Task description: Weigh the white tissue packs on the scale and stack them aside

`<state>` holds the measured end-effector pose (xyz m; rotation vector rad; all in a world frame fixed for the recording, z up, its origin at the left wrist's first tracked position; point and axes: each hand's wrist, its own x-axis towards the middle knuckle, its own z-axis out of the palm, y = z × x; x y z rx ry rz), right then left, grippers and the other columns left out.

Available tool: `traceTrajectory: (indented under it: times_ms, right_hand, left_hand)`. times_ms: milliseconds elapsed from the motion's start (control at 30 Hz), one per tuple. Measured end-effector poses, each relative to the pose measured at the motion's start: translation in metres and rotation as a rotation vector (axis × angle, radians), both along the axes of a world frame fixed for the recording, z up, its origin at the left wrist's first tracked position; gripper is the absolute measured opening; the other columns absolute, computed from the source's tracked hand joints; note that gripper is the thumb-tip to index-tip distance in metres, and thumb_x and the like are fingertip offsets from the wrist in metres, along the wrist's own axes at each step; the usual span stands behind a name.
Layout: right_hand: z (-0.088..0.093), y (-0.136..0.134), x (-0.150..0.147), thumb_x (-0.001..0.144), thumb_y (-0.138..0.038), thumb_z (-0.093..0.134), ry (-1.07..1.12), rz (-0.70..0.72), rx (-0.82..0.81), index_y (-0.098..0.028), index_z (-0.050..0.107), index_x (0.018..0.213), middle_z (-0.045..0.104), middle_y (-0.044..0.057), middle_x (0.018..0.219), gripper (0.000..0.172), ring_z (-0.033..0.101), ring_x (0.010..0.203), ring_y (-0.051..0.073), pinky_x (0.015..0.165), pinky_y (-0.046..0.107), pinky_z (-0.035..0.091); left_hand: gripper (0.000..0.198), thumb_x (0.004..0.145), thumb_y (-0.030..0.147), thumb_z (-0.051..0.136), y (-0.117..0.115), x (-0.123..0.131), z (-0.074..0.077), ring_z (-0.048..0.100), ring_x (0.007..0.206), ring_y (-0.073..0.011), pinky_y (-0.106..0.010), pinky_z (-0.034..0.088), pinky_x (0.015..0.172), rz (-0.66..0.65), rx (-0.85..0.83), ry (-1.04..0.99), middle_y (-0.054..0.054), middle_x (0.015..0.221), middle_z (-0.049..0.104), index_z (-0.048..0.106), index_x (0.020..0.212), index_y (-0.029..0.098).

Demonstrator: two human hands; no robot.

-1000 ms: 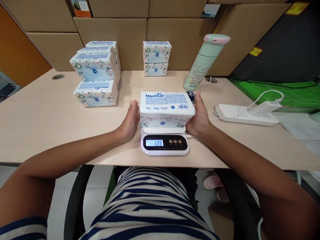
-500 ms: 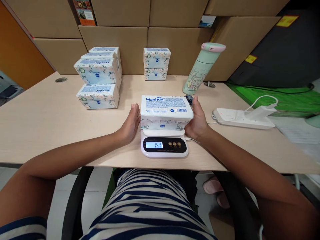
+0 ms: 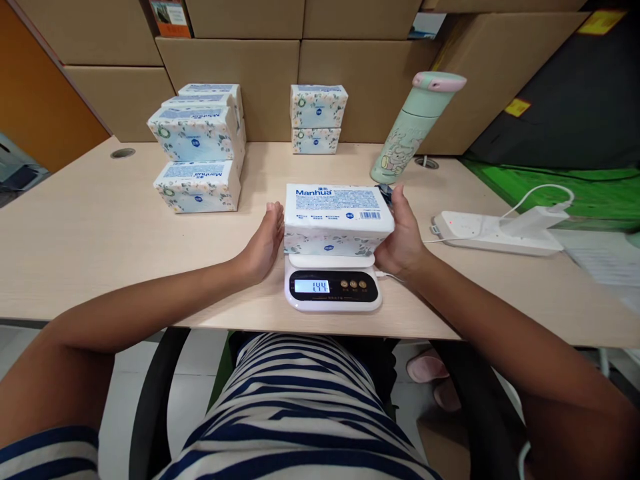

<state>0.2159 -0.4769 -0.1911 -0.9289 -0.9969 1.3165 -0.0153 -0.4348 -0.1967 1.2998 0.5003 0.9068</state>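
Note:
A white floral tissue pack (image 3: pixel 330 217) printed "Manhua" lies on a white digital scale (image 3: pixel 333 305), its right end overhanging the platform. The lit display (image 3: pixel 312 286) seems to read 1.44. My left hand (image 3: pixel 263 247) stands on edge at the pack's left end, fingers stretched, fingertips very near or touching it. At the opposite end is my right hand (image 3: pixel 405 237), open with the thumb pointing up and the palm side against the pack. Its other fingers are partly hidden behind the pack. A small dark object (image 3: pixel 384 192) shows behind the pack's right corner.
More tissue packs (image 3: pixel 195 140) are stacked back left, and two tissue packs (image 3: pixel 319 110) stand at the back middle. A green bottle (image 3: pixel 413 130) appears beyond my right hand. To the right lies a white power strip (image 3: pixel 495 233) with cables. Cardboard boxes (image 3: pixel 235 87) line the back.
The display has gone from about 1.47 to 1.44. The whole view has shifted slightly; both hands stay at the pack's ends in nearly the same pose.

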Motion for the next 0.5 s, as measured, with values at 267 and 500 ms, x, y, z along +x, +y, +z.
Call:
traceTrajectory:
  times_ms: [267,500]
  right_hand:
    - [-0.0002,0.0000,0.0003,0.082,-0.103,0.045,-0.013,-0.028,-0.010,-0.040,0.061,0.152,0.082,0.002,0.134,0.095,0.067,0.143,0.041,0.120,0.068,0.052]
    - [-0.0022,0.0002,0.0010,0.084,-0.102,0.047,0.019,-0.035,-0.010,-0.040,0.060,0.155,0.082,0.003,0.135,0.095,0.066,0.145,0.041,0.121,0.069,0.052]
  left_hand:
    - [0.087,0.101,0.088,0.037,-0.0028,0.0007,0.0021,0.021,0.174,-0.0363,-0.065,0.014,0.143,0.003,0.002,0.026,-0.001,0.172,0.055,0.039,0.173,0.038]
    - [0.084,0.103,0.085,0.037,-0.0030,0.0010,0.0024,0.018,0.175,-0.0361,-0.062,0.010,0.144,0.006,0.020,0.025,0.000,0.172,0.055,0.042,0.172,0.037]
